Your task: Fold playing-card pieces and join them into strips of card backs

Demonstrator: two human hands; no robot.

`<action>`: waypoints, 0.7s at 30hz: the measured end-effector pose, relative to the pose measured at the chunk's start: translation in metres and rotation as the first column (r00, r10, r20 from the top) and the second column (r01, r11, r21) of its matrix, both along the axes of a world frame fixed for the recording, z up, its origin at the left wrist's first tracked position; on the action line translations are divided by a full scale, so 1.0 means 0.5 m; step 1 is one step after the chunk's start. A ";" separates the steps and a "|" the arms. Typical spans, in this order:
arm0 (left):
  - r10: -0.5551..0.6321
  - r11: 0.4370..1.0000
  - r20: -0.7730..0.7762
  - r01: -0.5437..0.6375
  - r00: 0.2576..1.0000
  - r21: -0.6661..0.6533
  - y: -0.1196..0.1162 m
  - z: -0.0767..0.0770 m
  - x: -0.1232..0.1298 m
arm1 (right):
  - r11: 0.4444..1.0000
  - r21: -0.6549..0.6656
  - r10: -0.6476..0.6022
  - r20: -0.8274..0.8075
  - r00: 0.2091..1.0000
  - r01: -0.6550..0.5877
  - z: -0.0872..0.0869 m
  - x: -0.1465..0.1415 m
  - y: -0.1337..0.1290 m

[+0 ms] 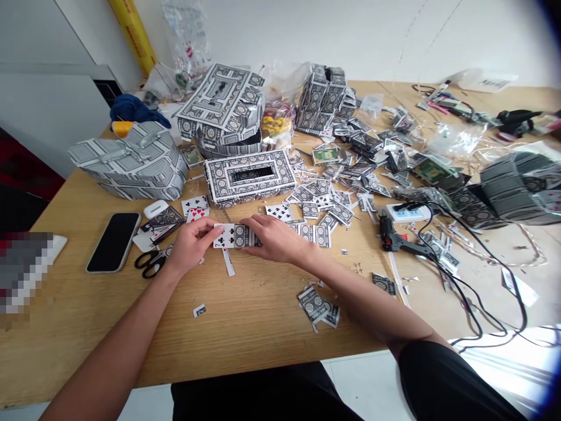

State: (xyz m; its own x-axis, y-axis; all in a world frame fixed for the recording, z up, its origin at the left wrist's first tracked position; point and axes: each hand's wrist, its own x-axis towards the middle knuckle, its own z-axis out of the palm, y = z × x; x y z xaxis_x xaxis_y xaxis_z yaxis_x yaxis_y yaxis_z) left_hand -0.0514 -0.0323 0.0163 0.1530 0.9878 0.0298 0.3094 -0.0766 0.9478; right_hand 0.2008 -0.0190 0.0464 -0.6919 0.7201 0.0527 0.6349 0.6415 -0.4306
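My left hand (189,244) is closed, thumb and fingertips pinching the left end of a playing card (224,236) with black clubs. My right hand (275,238) curls over patterned card backs (241,236) joined edge to edge with that card, its fingers closed on them. More patterned cards (323,235) show in line past my right hand; whether they belong to the same strip I cannot tell. Under the held card a thin cut card strip (228,262) lies on the table. Just behind stands a box covered in cards (252,178) with a slot in its top.
Black scissors (151,264) and a phone (114,242) lie left of my hands. Behind stand card-covered bags (135,164) and a larger lidded card box (221,105). Loose cards (366,143) heap at right, near a glue gun (401,238), power strip (407,213) and trailing cables (471,292).
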 end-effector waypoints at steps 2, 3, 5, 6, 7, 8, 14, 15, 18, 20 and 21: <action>-0.030 0.999 -0.057 0.031 0.998 0.009 -0.004 -0.007 -0.001 | 0.998 -0.054 -0.010 0.065 0.998 0.014 0.012 0.005 -0.002; -0.043 0.998 -0.105 0.047 0.994 0.031 -0.007 -0.010 0.000 | 0.996 -0.081 -0.015 0.091 0.996 0.022 0.017 0.009 -0.004; -0.046 0.989 -0.225 0.076 0.973 0.129 -0.013 -0.014 0.003 | 0.993 -0.116 -0.021 0.129 0.991 0.036 0.025 0.019 -0.007; -0.041 0.977 -0.280 0.097 0.959 0.189 -0.016 -0.014 0.005 | 0.991 -0.125 -0.022 0.144 0.989 0.040 0.028 0.025 -0.008; -0.034 0.962 -0.322 0.118 0.946 0.246 -0.017 -0.014 0.006 | 0.991 -0.130 -0.021 0.158 0.987 0.042 0.031 0.031 -0.009; -0.028 0.946 -0.352 0.138 0.936 0.293 -0.018 -0.013 0.006 | 0.990 -0.135 -0.017 0.171 0.985 0.041 0.034 0.038 -0.009; 0.062 0.897 -0.406 0.127 0.912 0.423 -0.013 -0.018 0.004 | 0.991 -0.040 -0.122 0.166 0.978 0.130 0.041 0.063 -0.002; 0.070 0.897 -0.405 0.120 0.912 0.426 -0.013 -0.020 0.005 | 0.988 0.003 -0.155 0.168 0.973 0.157 0.038 0.063 -0.001; 0.086 0.899 -0.398 0.101 0.914 0.427 -0.013 -0.024 0.007 | 0.970 0.106 -0.235 0.206 0.950 0.217 0.020 0.057 0.002; 0.085 0.899 -0.392 0.099 0.916 0.428 -0.015 -0.025 0.008 | 0.965 0.119 -0.256 0.218 0.942 0.235 0.005 0.050 0.004; 0.094 0.899 -0.385 0.088 0.918 0.429 -0.016 -0.024 0.008 | 0.964 0.109 -0.259 0.209 0.943 0.241 -0.001 0.046 0.004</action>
State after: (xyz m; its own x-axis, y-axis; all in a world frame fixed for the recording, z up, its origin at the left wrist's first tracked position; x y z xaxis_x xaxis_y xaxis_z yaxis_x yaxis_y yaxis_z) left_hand -0.0473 -0.0402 0.0043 0.2391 0.8896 0.3892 0.6438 -0.4453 0.6222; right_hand 0.2239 -0.0167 0.0458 -0.4908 0.8711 -0.0149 0.8523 0.4765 -0.2158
